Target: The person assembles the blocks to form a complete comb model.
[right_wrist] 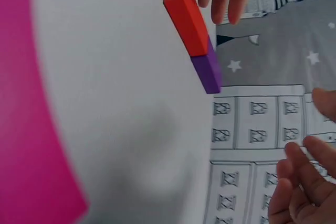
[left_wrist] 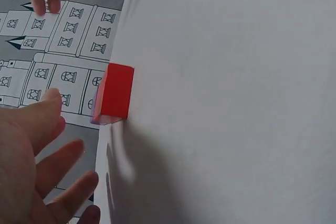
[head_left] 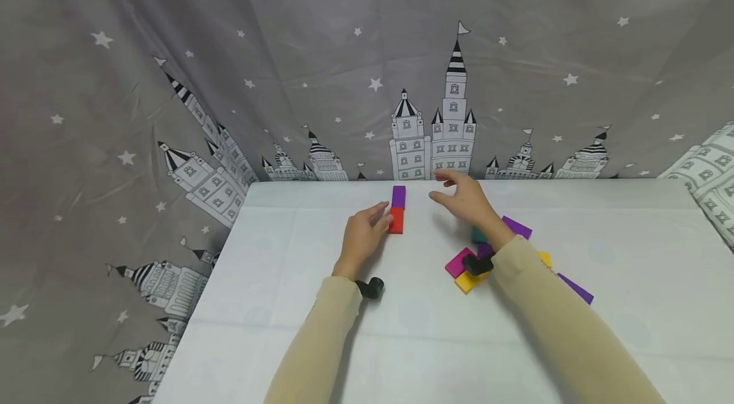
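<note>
A red block (head_left: 396,220) and a purple block (head_left: 398,196) lie end to end on the white cloth, the purple one farther back. Just left of the red block is my left hand (head_left: 361,235), its fingers loosely spread. The left wrist view shows the red block (left_wrist: 117,92) apart from those fingers, with the purple one mostly hidden behind it. To the right of the pair, my right hand (head_left: 463,199) hovers with thumb and fingers parted and nothing between them. Both blocks stand clear of it in the right wrist view, red (right_wrist: 185,17) and purple (right_wrist: 208,71).
Beneath and around my right forearm lie loose blocks: magenta (head_left: 459,262), yellow (head_left: 467,282), teal (head_left: 478,236) and several purple ones, including one (head_left: 518,227) behind the arm and another (head_left: 576,288) to its right. A grey curtain (head_left: 321,41) printed with castles hangs behind the table.
</note>
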`<state>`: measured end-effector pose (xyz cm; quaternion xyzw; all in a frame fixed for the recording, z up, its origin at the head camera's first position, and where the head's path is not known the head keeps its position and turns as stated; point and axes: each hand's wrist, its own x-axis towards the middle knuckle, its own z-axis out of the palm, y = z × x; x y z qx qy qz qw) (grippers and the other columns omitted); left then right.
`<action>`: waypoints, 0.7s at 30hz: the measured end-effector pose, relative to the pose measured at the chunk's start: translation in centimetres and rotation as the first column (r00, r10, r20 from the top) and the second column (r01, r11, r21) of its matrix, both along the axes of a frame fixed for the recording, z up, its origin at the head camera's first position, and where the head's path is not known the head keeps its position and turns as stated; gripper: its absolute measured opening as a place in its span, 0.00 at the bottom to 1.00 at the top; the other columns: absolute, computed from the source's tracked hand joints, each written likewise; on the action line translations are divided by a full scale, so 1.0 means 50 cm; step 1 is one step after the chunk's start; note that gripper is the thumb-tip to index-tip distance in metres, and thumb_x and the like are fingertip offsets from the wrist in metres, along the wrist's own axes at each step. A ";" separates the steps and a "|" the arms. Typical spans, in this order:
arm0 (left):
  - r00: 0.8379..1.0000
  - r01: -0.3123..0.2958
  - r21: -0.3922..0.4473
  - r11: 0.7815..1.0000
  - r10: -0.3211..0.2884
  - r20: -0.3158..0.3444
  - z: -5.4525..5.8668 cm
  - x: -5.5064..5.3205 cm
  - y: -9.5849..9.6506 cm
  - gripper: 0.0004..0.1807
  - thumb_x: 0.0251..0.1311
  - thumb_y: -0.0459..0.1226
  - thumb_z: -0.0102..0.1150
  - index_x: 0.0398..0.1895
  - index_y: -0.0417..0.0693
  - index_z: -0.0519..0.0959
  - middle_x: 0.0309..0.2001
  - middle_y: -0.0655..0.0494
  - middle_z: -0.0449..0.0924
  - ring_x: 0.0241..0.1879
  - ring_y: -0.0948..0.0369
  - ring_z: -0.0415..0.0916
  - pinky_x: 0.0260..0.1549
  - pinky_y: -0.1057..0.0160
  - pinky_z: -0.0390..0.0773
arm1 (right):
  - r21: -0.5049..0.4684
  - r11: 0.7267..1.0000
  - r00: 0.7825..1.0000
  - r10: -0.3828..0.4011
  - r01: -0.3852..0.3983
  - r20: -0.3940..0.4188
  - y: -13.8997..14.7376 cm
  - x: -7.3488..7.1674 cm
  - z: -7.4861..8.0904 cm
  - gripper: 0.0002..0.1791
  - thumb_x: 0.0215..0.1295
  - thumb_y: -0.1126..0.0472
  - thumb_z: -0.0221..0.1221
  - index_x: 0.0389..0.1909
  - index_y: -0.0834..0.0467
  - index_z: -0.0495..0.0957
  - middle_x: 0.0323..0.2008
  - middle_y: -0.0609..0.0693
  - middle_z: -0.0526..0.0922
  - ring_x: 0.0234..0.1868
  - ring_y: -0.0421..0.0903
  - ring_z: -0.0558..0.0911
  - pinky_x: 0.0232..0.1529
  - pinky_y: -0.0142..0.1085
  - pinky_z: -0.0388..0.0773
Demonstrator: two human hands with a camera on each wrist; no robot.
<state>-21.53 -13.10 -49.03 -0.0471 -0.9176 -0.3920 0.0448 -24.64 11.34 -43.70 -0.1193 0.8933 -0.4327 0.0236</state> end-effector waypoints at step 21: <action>0.974 0.224 -0.117 0.967 -0.219 0.053 0.021 -0.062 -0.016 0.27 0.70 0.42 0.61 0.71 0.50 0.72 0.73 0.53 0.67 0.72 0.50 0.62 0.73 0.51 0.58 | 0.115 0.993 0.999 0.029 -0.026 -0.030 0.095 0.182 -0.006 0.31 0.65 0.56 0.66 0.67 0.63 0.71 0.61 0.62 0.77 0.58 0.61 0.76 0.54 0.57 0.79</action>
